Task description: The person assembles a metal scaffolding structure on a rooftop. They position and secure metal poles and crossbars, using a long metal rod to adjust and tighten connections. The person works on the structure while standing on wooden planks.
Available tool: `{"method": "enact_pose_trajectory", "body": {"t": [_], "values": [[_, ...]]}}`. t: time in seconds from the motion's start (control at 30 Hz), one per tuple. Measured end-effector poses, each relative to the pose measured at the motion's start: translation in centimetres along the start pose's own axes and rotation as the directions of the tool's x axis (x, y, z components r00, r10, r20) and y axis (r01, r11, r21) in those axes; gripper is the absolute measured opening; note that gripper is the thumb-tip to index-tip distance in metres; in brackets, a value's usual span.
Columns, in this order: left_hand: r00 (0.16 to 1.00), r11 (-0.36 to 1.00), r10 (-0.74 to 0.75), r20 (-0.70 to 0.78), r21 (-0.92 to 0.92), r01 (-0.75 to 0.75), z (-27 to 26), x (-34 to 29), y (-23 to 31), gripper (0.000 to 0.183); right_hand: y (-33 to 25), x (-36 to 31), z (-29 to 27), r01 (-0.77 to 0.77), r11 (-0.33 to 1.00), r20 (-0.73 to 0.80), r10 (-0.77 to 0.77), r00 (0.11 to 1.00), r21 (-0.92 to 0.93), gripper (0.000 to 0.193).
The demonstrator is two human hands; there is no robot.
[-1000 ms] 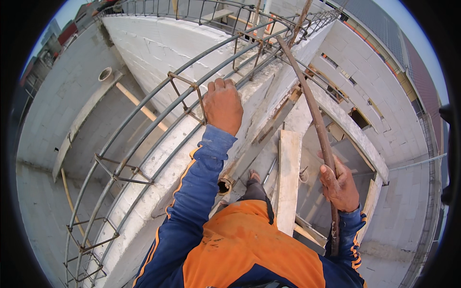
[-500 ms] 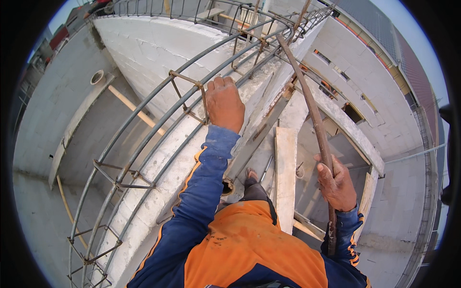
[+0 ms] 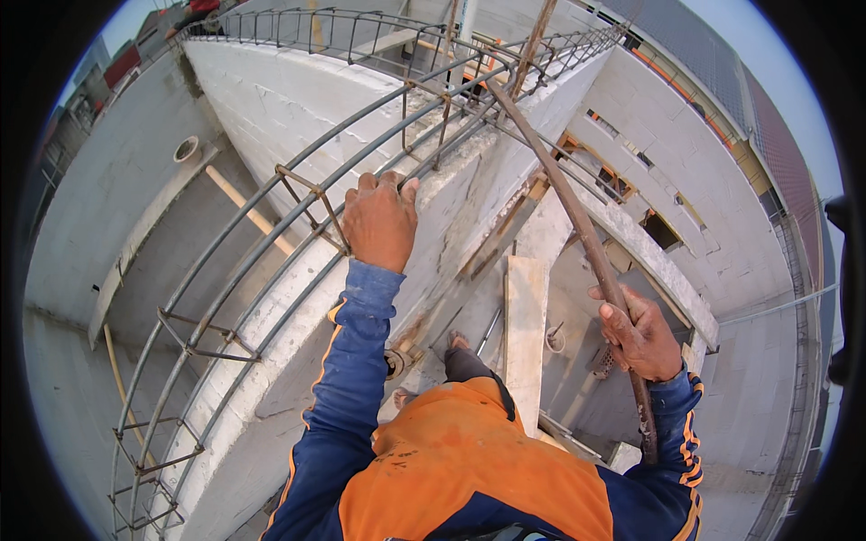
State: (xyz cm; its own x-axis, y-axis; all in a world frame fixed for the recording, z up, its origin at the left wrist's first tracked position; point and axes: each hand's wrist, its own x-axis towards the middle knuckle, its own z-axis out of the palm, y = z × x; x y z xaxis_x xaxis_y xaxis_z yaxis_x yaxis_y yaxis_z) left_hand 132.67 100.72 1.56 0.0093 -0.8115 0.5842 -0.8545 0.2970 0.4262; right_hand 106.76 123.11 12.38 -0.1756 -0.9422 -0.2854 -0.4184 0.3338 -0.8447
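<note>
A long steel rebar cage [image 3: 236, 311], tied with square stirrups, curves along the top of a white block wall. My left hand [image 3: 381, 221] is closed over its bars beside one stirrup [image 3: 307, 191], and the fingertips are partly hidden. In my right hand [image 3: 639, 334] is a long brown bar [image 3: 577, 207], slanting up and to the left. The bar's upper end meets the rebar cage near the wall's corner; its lower end passes in front of my right forearm. Whether that end hooks a rebar, I cannot tell.
The white block wall [image 3: 280, 81] runs beneath the cage. A pale plank [image 3: 525, 338] lies below, near my feet. Upright rusty rods [image 3: 534, 45] stand at the far corner. At the left, a pipe end [image 3: 186, 149] sits near a ledge. A block wall [image 3: 722, 180] rises at right.
The view has shifted, and the cage and my left hand appear farther left and lower. The brown bar's upper end appears farther left too. Both hands keep their holds.
</note>
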Motion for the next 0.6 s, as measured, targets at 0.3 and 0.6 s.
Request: {"method": "enact_pose_trajectory", "body": {"t": [0.3,0.6], "values": [[0.997,1.000,-0.008,-0.072,0.021,0.010,0.4,-0.1,0.1,0.031,-1.7,1.6,-7.3,0.104,0.943,0.089,-0.080,0.993,-0.316,0.049],[0.997,0.995,-0.042,-0.058,0.083,0.047,0.4,-0.2,0.9,0.042,-3.8,2.3,-10.1,0.025,0.955,0.106,0.007,0.994,-0.296,0.055]]}}
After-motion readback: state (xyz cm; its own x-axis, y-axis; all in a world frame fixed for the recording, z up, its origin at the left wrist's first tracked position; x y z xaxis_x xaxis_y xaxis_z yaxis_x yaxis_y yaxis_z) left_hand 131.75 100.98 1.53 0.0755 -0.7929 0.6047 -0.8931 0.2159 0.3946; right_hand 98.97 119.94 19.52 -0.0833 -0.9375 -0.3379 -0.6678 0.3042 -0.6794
